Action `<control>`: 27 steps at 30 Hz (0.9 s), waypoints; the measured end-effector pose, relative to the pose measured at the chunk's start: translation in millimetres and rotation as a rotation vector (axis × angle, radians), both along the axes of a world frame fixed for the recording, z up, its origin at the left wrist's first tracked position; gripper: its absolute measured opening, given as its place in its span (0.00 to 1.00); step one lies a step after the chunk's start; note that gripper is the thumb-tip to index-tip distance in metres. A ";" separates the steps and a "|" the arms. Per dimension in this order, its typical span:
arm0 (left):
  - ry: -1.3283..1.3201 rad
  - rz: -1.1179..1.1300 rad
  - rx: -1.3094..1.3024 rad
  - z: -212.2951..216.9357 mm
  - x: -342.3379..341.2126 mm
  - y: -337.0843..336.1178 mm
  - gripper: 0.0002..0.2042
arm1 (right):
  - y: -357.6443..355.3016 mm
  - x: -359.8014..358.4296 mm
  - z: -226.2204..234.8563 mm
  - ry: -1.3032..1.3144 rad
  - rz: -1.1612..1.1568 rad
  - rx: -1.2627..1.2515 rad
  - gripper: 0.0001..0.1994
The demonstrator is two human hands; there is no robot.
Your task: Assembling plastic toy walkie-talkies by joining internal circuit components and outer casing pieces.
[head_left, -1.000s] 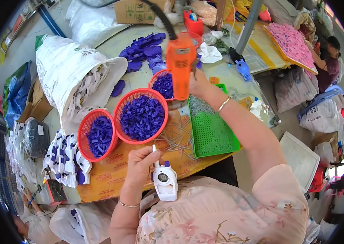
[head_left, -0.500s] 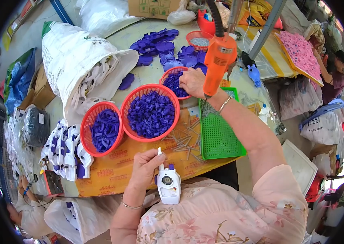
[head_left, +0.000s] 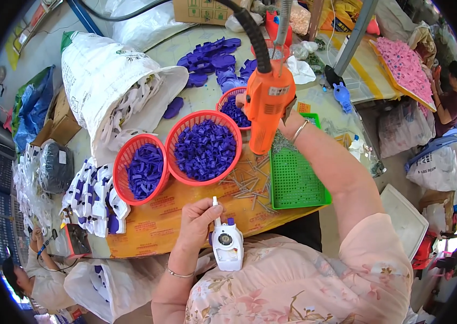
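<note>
Lower centre, my left hand pinches the white plastic casing. Upper centre, my right hand, grip hidden, seems to be picking purple parts; next probably needs careful aligning.

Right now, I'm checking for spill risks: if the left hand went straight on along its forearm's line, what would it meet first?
Most likely the left hand would meet the large round red plastic basket holding purple plastic pieces; the hand's height is unclear, so it might pass above.
</note>
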State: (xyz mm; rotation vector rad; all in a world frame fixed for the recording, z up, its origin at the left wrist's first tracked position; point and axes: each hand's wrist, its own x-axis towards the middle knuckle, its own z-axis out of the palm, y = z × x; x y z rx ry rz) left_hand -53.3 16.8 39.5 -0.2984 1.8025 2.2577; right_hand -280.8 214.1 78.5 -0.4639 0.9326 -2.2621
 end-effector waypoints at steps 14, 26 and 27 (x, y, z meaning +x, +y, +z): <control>0.023 -0.029 -0.006 1.6 -0.9 5.9 0.07 | 37.6 -66.8 -78.0 1.216 -0.798 0.895 0.05; 0.162 -0.056 -0.033 14.7 9.2 17.1 0.07 | 11.0 166.7 3.7 0.585 -0.284 0.654 0.04; 0.152 -0.049 -0.032 18.9 10.8 20.0 0.07 | 4.0 168.1 0.1 0.586 -0.284 0.655 0.04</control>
